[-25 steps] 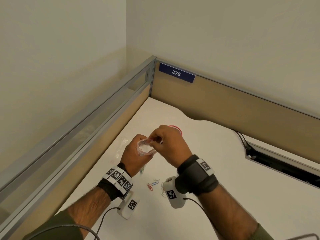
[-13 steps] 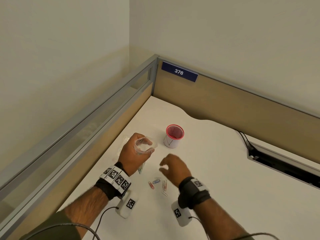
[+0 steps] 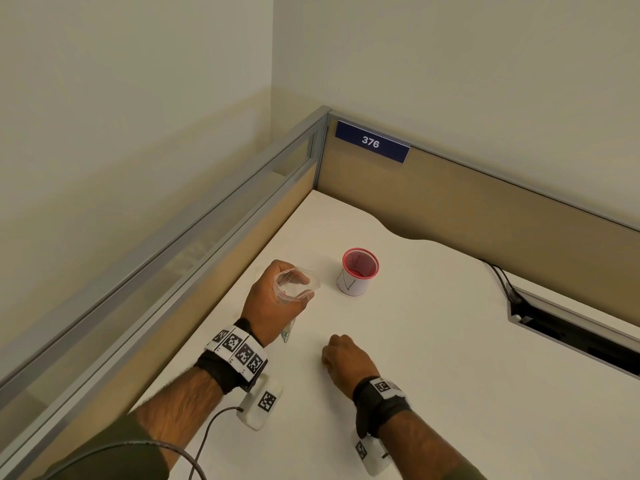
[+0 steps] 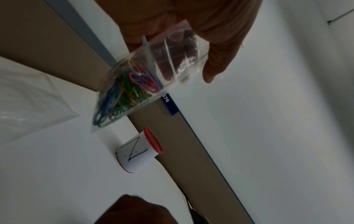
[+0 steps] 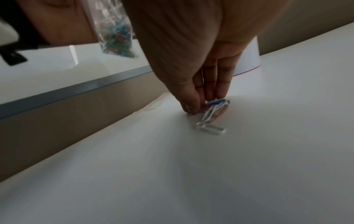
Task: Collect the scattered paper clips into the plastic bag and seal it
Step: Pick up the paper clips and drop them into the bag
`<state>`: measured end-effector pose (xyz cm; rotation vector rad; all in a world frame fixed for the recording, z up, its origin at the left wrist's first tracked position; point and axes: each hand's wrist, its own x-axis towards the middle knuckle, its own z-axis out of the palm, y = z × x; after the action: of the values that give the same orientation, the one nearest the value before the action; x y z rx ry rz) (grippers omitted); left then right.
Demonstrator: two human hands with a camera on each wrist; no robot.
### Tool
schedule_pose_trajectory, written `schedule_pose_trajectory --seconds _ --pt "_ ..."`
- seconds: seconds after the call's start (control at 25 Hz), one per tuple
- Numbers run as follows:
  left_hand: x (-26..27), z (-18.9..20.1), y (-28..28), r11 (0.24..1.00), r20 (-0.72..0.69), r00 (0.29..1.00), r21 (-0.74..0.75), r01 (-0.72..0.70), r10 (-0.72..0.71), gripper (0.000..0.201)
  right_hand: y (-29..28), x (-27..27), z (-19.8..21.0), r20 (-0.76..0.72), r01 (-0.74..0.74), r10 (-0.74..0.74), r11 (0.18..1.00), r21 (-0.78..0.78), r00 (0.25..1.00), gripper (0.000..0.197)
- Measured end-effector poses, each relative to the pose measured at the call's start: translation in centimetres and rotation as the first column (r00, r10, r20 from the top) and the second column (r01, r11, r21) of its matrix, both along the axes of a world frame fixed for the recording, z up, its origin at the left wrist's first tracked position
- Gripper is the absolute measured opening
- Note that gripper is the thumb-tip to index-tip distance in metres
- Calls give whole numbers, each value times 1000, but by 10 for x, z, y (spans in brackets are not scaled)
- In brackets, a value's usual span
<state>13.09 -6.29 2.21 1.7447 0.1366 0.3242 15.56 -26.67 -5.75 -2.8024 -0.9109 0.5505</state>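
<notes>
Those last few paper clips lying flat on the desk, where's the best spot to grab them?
Probably from straight above, pinching the bunched ends of the paper clips. They lie flat on the desk, so nothing offers a side to hold; the right hand already has its fingertips closing on the blue and red ones, with clear ones trailing beside.

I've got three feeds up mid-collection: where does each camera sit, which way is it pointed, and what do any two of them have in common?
Head: worn on the head, looking down at the white desk; shows both forearms, the left hand and the right hand.
Left wrist: looks along the left hand at the clear plastic bag of coloured paper clips it holds; the right hand's knuckles show below.
Right wrist: looks along the right hand's fingers pinching loose paper clips on the desk.
Shared: head and left wrist both show the red-rimmed white cup; all show the bag.
</notes>
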Motion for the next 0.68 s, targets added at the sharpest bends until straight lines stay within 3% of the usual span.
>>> schedule_pose_trajectory --seconds 0.16,0.32,0.52,0.68 --pt "1 -3 -5 1000 3 1000 -2 5 -5 34 -40 3 9 -93 248 -238 962 118 967 22" --pt "3 -6 -11 1000 -1 1000 -23 20 -20 34 -62 -25 5 -194 342 -332 939 21 923 60" --pt "3 -4 -16 999 -9 999 -34 40 -40 33 -28 -28 -11 -189 447 -430 893 59 883 42" --pt "1 2 -13 999 -9 1000 -35 21 -21 32 -16 -9 -12 -147 444 -427 890 108 892 25"
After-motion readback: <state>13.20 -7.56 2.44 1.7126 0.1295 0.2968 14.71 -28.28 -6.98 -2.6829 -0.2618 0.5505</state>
